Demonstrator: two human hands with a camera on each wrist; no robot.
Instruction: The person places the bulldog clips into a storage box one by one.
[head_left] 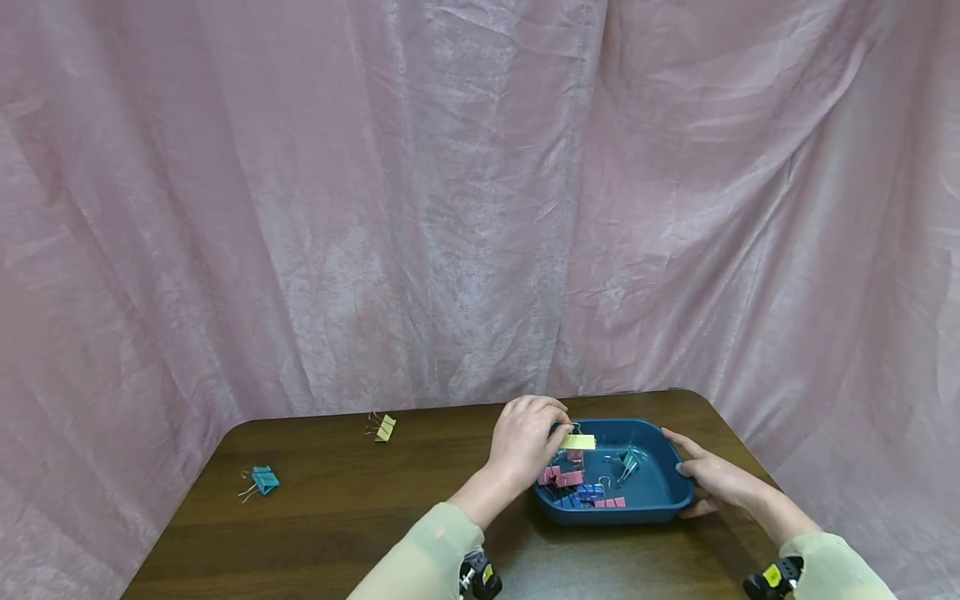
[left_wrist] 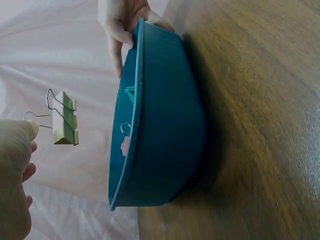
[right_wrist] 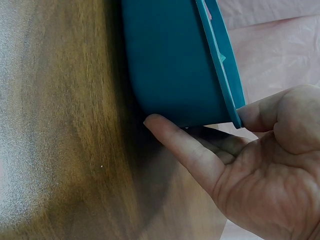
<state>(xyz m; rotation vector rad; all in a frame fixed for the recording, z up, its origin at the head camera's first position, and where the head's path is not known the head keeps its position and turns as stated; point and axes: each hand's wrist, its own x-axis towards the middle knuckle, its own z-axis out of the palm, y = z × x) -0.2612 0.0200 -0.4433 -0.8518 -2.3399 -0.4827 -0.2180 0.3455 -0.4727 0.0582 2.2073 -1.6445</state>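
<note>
My left hand (head_left: 523, 440) pinches a yellow binder clip (head_left: 579, 442) by one of its wire handles, above the left part of a blue plastic bin (head_left: 660, 510). In the left wrist view the clip (left_wrist: 64, 119) hangs in the air beside the bin's rim, its second handle standing free. My right hand (head_left: 718, 482) holds the bin's right end, with fingertips over the rim and others against the outer wall in the right wrist view. Inside the bin lie pink binder clips (head_left: 568, 478), blue binder clips (head_left: 589, 492) and a green binder clip (head_left: 628, 463).
On the brown wooden table (head_left: 322, 500), another yellow binder clip (head_left: 385, 428) lies near the back edge. Farther left is a teal binder clip (head_left: 265, 480). A pink curtain (head_left: 450, 208) hangs behind the table.
</note>
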